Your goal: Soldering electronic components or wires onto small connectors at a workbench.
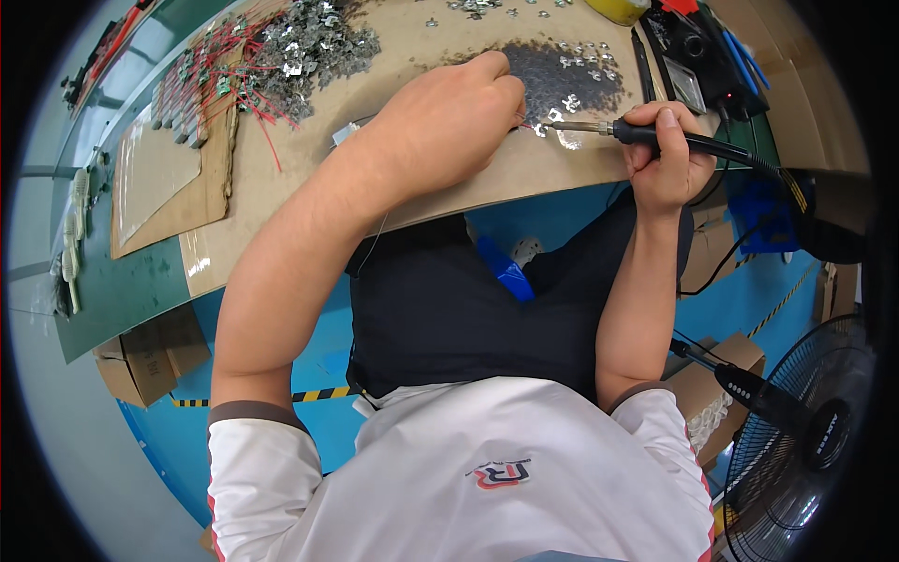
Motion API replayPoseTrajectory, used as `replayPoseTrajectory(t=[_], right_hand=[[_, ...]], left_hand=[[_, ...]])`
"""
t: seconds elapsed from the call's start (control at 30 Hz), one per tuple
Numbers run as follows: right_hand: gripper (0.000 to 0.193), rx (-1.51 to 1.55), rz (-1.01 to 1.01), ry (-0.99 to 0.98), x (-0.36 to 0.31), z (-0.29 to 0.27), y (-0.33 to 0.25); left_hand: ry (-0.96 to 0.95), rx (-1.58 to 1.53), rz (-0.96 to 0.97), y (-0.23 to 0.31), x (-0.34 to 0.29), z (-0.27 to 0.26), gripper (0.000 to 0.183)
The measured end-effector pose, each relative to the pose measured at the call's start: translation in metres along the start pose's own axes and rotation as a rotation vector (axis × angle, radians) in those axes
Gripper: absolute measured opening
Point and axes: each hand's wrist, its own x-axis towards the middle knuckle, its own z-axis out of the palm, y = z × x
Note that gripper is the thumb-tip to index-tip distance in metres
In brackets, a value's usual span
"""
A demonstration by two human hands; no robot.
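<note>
My right hand (667, 155) grips a soldering iron (646, 134) by its black handle, pen-like. The iron's metal tip points left and meets a small shiny metal piece (540, 129) lying on the brown board (449, 200). Just left of that tip, my left hand (459, 117) is closed, its fingertips pinching a thin red wire (525, 125), only a short end of which shows. More small metal pieces (585, 61) are scattered on the dark, scorched patch beyond the tip.
Heaped metal pieces (314, 47) and red wires (225, 66) lie at the far left, near grey blocks (178, 112) and a cardboard sheet (225, 169). A black soldering station (707, 61) stands at the far right. Below right is a black fan (796, 431).
</note>
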Motion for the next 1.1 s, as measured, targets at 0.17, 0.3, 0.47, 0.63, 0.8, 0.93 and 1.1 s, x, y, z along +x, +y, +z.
replayPoseTrajectory(t=[0.17, 0.3, 0.47, 0.63, 0.8, 0.93, 1.1], right_hand=[[0.032, 0.018, 0.005, -0.006, -0.0004, 0.0023, 0.0008], [0.033, -0.008, -0.004, 0.004, 0.0006, 0.0017, -0.0008], [0.034, -0.012, -0.016, 0.006, 0.0008, 0.0018, 0.0004], [0.033, 0.012, -0.007, 0.012, -0.0002, 0.0024, 0.0009], [0.032, 0.008, -0.005, -0.004, -0.0001, 0.0026, 0.0015], [0.033, 0.008, 0.004, -0.005, 0.0003, 0.0029, 0.0008], [0.033, 0.002, -0.008, -0.01, -0.0004, 0.0017, 0.0024]], left_hand=[[-0.007, -0.001, -0.006, -0.0012, -0.0004, 0.0004, 0.012], [0.011, 0.019, -0.01, -0.0016, 0.0007, 0.001, 0.013], [-0.012, 0.006, -0.006, -0.0003, 0.001, -0.0005, 0.013], [-0.018, 0.013, -0.005, -0.0007, 0.0008, -0.0007, 0.013], [-0.021, 0.016, -0.008, -0.0004, 0.001, -0.0008, 0.013], [-0.018, 0.019, -0.003, -0.0007, 0.0011, -0.0008, 0.014], [-0.013, 0.021, 0.006, -0.0015, 0.0005, 0.0006, 0.014]])
